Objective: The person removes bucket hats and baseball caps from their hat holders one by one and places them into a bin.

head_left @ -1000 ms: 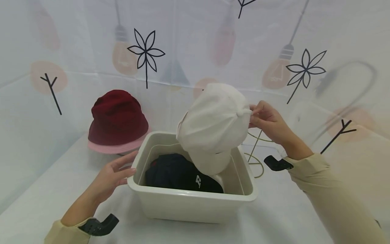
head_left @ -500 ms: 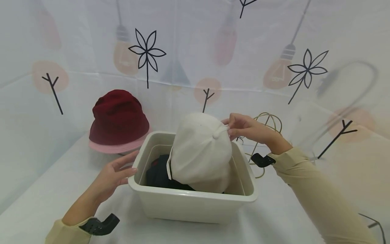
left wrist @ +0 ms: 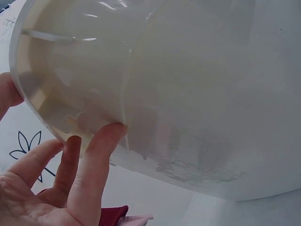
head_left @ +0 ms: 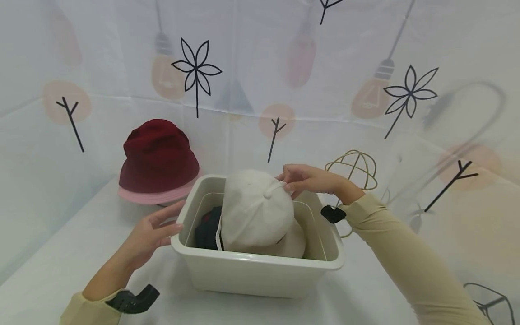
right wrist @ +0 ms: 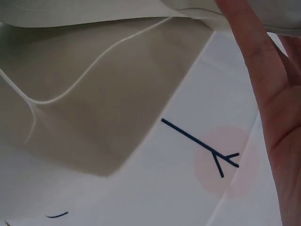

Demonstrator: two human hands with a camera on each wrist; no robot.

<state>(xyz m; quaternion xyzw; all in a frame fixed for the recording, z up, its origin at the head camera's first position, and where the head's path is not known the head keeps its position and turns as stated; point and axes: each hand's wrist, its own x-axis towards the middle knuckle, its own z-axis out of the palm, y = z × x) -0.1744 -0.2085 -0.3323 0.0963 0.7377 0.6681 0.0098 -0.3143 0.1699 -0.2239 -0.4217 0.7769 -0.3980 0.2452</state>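
Observation:
A white cap lies crown-up in a cream plastic bin, on top of a dark cap. My right hand pinches the white cap's crown by its top button. My left hand rests with straight fingers against the bin's left wall. In the left wrist view the left hand's fingers touch the bin's outer wall. In the right wrist view my palm shows at the right, with the white cap's fabric along the top edge.
A dark red bucket hat with a pink brim sits on a stand at the back left. A wire hat stand stands bare behind the bin's right side. A printed white cloth covers the table and backdrop.
My right hand has lowered the white cap from above the bin down into it, moving left as it went. The left hand has stayed on the bin's wall.

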